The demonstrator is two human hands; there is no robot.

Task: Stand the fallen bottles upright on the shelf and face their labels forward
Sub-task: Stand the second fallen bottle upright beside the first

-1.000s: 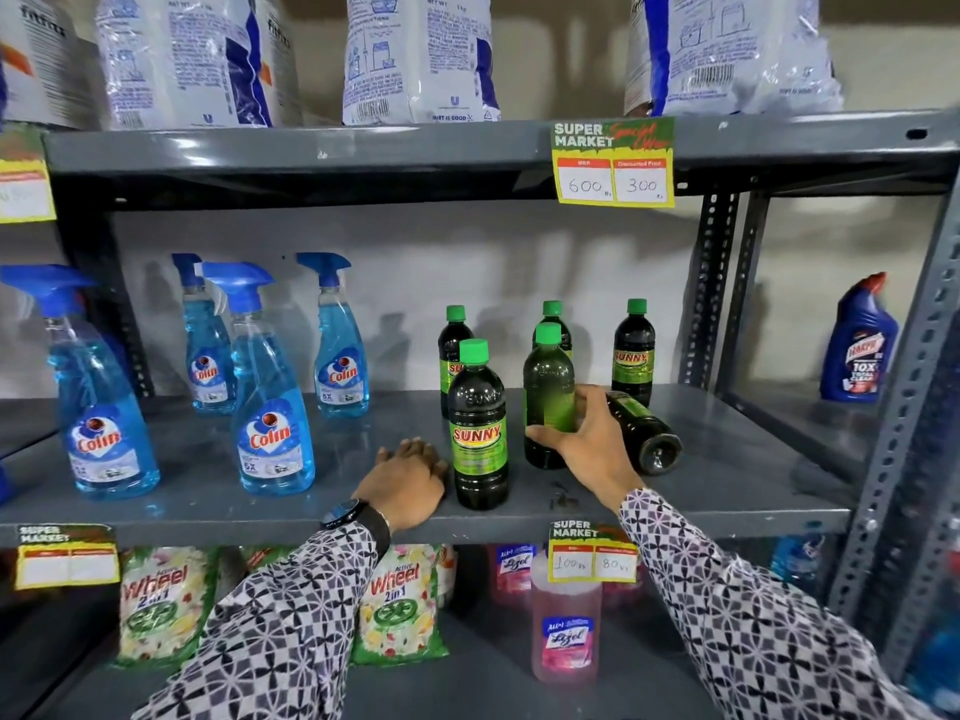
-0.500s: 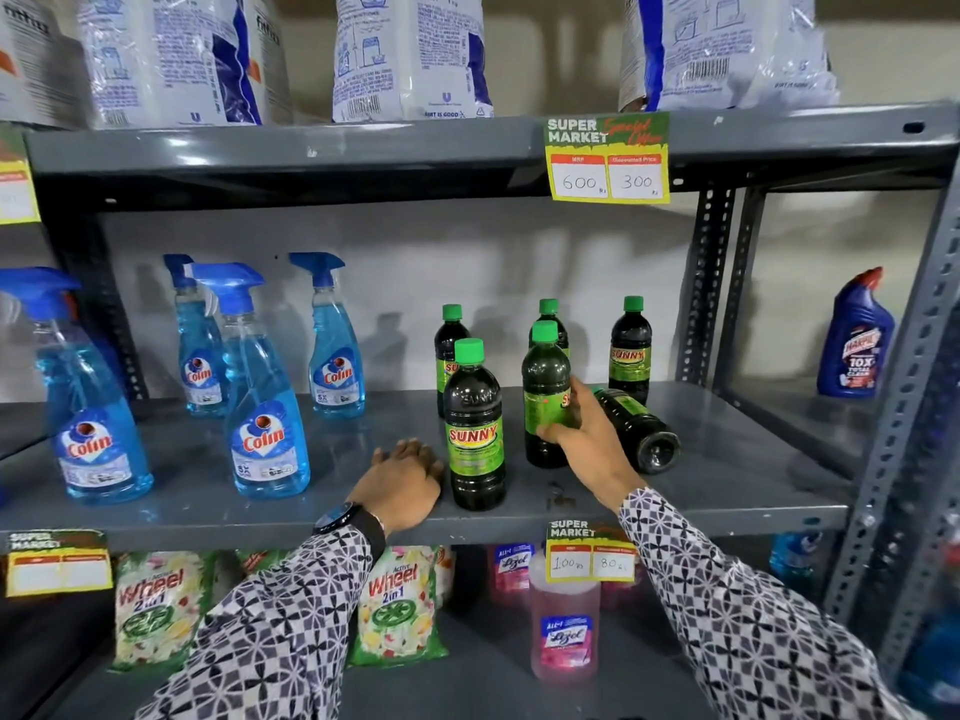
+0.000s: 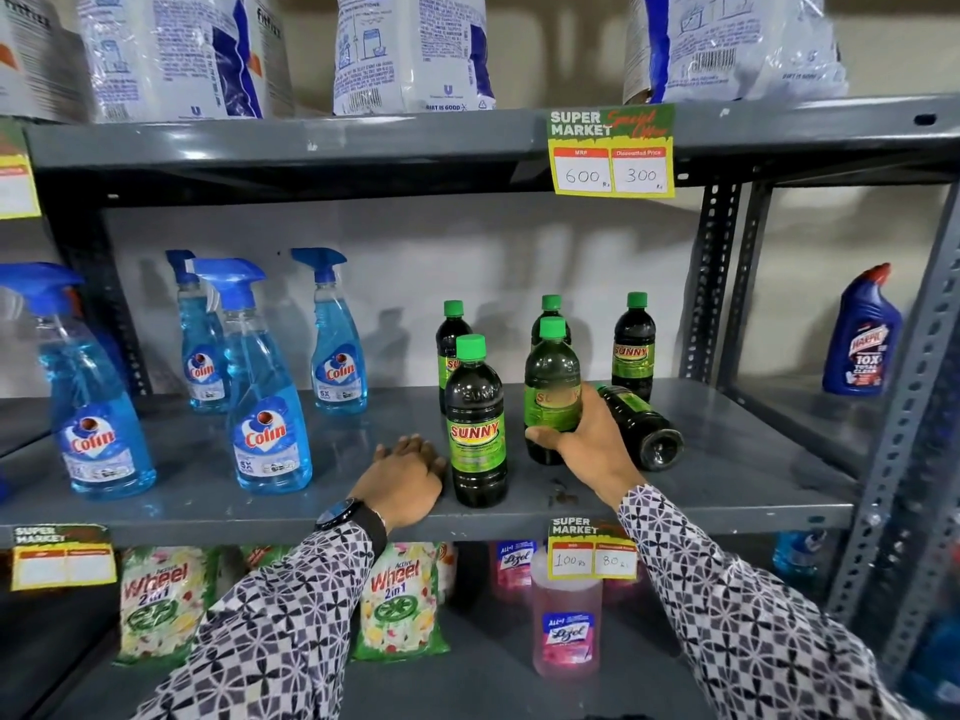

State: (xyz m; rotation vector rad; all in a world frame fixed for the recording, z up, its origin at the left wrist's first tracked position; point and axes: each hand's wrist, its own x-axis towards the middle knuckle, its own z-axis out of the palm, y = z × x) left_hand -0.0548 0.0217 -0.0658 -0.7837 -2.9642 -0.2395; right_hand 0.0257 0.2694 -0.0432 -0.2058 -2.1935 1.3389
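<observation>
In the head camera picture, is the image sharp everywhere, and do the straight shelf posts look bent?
Head view: the centre is sharp, the SUNNY label reads clearly; the wide lens tilts the right shelf post inward; the patterned sleeves blur toward the bottom edge; bottles cast soft shadows on the back wall.

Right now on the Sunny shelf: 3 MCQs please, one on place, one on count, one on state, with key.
1. Where does the left hand rest?
A. flat on the shelf, left of the front bottle
B. on a spray bottle
C. on the top shelf

2. How many green caps show?
A. three
B. five
C. seven

3. How is the bottle right of the right hand placed?
A. upright, label forward
B. lying on its side, base toward the camera
C. upside down

Key: 1 A, the palm lies on the grey metal beside that bottle. 2 B, five upright bottles each show a cap. 3 B, its round base faces us while the hand grips the upright bottle next to it.
</observation>
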